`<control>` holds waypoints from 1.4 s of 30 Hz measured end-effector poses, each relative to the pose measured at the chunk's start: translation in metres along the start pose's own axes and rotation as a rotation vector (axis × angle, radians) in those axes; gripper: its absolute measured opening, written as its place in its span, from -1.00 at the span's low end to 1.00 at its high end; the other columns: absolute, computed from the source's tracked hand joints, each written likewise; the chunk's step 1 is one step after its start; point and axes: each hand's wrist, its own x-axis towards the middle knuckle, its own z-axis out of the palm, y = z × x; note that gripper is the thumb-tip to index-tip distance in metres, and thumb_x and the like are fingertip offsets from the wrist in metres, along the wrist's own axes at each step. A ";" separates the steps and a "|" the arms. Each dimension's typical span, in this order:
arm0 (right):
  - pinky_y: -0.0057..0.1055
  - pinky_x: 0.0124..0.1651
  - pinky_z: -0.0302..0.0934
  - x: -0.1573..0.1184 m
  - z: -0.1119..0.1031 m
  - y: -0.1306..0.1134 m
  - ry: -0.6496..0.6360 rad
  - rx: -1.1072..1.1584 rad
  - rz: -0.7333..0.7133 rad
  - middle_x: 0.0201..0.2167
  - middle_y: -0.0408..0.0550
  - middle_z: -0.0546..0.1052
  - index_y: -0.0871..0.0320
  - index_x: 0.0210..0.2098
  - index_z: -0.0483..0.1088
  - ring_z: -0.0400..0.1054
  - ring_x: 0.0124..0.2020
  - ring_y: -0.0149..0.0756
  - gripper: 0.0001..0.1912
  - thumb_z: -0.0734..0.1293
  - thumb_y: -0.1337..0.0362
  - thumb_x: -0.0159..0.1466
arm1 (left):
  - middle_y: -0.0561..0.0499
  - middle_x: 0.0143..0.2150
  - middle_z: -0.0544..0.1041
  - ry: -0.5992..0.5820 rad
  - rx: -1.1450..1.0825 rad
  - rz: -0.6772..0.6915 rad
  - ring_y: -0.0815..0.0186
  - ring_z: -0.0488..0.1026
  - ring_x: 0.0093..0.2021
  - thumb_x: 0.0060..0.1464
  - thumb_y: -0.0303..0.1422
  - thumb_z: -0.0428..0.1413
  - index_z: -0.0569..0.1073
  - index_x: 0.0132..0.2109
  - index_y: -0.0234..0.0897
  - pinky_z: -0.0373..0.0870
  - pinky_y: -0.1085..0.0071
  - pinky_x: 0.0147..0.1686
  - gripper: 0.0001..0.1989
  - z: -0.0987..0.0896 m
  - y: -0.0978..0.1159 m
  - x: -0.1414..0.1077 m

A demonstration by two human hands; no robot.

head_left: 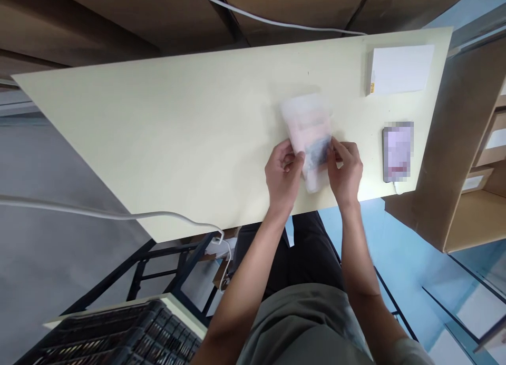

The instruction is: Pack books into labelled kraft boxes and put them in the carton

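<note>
Between my hands is a packet in a whitish, see-through wrapper [308,128], pinkish inside with a dark patch low on its right. Motion blurs it, so its print and contents cannot be made out. My left hand [285,170] pinches its left edge between thumb and fingers. On the opposite edge, my right hand [344,162] grips the packet near the dark patch. It is held over the pale table [197,144], close to the front edge; whether it touches the surface is unclear.
A white box [401,69] lies at the table's back right. Nearer me is a phone [397,151] with a cable plugged in. A white cord [158,214] crosses the front left edge. Cardboard boxes [454,144] stand right; a black crate [130,333] sits lower left.
</note>
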 end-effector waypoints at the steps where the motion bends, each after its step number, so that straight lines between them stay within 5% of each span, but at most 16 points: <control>1: -0.14 -0.01 0.61 -0.001 0.000 -0.002 -0.016 0.022 0.006 -0.03 0.03 0.58 -0.04 0.29 0.63 0.55 -0.17 -0.23 -0.63 0.30 0.22 0.59 | -0.13 0.18 0.70 -0.017 -0.016 -0.002 0.10 0.68 0.17 0.39 0.03 0.31 0.58 0.19 -0.12 0.67 0.18 0.11 -0.58 0.001 0.002 0.000; 7: -0.14 0.03 0.65 -0.010 0.004 -0.021 -0.085 0.171 0.031 0.08 0.06 0.63 -0.06 0.23 0.66 0.60 0.03 -0.17 -0.66 0.35 0.09 0.58 | -0.12 0.10 0.73 -0.125 -0.142 -0.060 0.06 0.71 0.13 0.41 -0.02 0.27 0.54 0.19 -0.10 0.68 0.15 0.05 -0.61 -0.022 0.012 0.003; 10: -0.06 0.11 0.65 -0.012 0.012 -0.038 -0.118 0.292 0.044 0.21 0.07 0.63 -0.05 0.10 0.69 0.58 0.24 -0.08 -0.70 0.39 0.00 0.56 | -0.10 0.04 0.74 -0.106 -0.195 -0.102 0.04 0.72 0.08 0.37 -0.09 0.26 0.56 0.14 -0.10 0.71 0.12 -0.02 -0.69 -0.056 0.013 0.007; 13: -0.07 0.08 0.65 -0.012 0.029 -0.060 -0.215 0.436 0.087 0.08 0.06 0.70 0.02 -0.05 0.66 0.64 0.15 -0.08 -0.72 0.43 -0.02 0.52 | -0.08 -0.01 0.73 -0.065 -0.238 -0.116 0.05 0.73 0.05 0.34 -0.15 0.26 0.57 0.08 -0.10 0.72 0.11 -0.01 -0.74 -0.099 0.012 0.011; 18: -0.21 -0.11 0.62 -0.014 0.080 -0.111 -0.379 0.520 0.097 -0.21 -0.07 0.69 0.06 -0.05 0.58 0.63 -0.22 -0.26 -0.74 0.46 0.01 0.48 | -0.07 -0.05 0.73 0.049 -0.253 -0.099 0.07 0.72 0.04 0.30 -0.16 0.29 0.58 0.03 -0.12 0.72 0.14 0.00 -0.76 -0.174 0.012 0.015; 28: -0.32 -0.19 0.58 -0.041 0.203 -0.219 -0.333 0.330 -0.073 -0.12 -0.06 0.67 -0.01 0.07 0.59 0.64 -0.11 -0.24 -0.75 0.33 0.07 0.56 | -0.10 0.08 0.57 0.339 0.252 0.155 0.14 0.59 0.03 0.36 -0.08 0.33 0.62 0.16 -0.09 0.60 0.24 0.01 -0.66 -0.323 0.002 0.037; 35: -0.21 -0.09 0.62 -0.053 0.244 -0.245 -0.166 0.233 -0.074 0.02 0.04 0.63 -0.03 0.16 0.56 0.60 0.01 -0.15 -0.72 0.28 0.11 0.60 | -0.10 0.12 0.55 0.319 0.177 0.234 0.05 0.61 0.14 0.36 -0.16 0.36 0.60 0.19 -0.05 0.56 0.13 0.19 -0.67 -0.348 -0.006 0.064; 42: -0.13 -0.02 0.63 -0.072 0.228 -0.263 -0.062 0.167 -0.111 0.14 0.09 0.53 -0.04 0.16 0.57 0.55 0.08 -0.11 -0.72 0.26 0.14 0.61 | -0.07 0.16 0.61 0.286 0.191 0.247 0.12 0.61 0.02 0.36 -0.37 0.24 0.63 0.15 -0.04 0.62 0.16 0.07 -0.74 -0.367 0.009 0.036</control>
